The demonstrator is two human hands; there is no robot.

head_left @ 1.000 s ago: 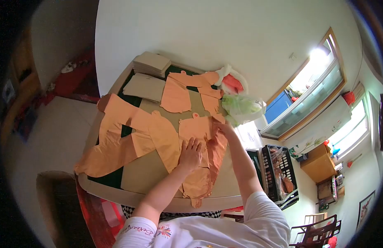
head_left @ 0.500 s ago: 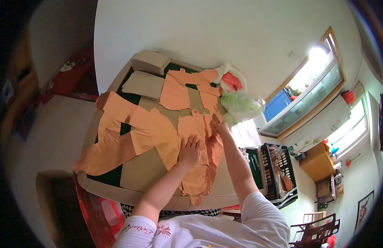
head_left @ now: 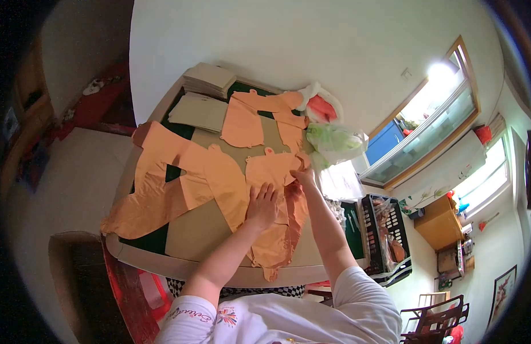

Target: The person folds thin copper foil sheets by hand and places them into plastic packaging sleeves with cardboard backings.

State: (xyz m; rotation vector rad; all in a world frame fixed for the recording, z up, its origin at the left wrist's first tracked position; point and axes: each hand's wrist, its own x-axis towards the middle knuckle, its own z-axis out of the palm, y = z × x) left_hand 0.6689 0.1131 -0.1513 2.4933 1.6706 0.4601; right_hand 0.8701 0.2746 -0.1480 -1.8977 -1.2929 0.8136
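Observation:
A flat, uninflated rose-gold foil balloon [head_left: 271, 243] with small tabs on its edges lies in front of me at the table's middle right. My left hand [head_left: 263, 207] rests on it with the fingers stretched out, palm down. At its upper right edge, my right hand [head_left: 303, 174] pinches the foil between thumb and fingers. Creases and a darker fold run down the balloon's right side. Left of it, a larger foil balloon [head_left: 162, 195] is spread out, and a further foil balloon [head_left: 242, 123] lies beyond, towards the wall.
Two stacks of grey-brown cardboard [head_left: 199, 112] stand at the back left of the table. Behind my right hand are a pale green plastic bag [head_left: 334, 140] and a white and red cloth bundle [head_left: 322, 106]. A black basket [head_left: 385, 238] of wrapped items sits at the right edge.
The upper right part of the balloon has been unfolded and lies flatter to the right. My right hand has shifted slightly with the edge; my left hand stays nearly in place.

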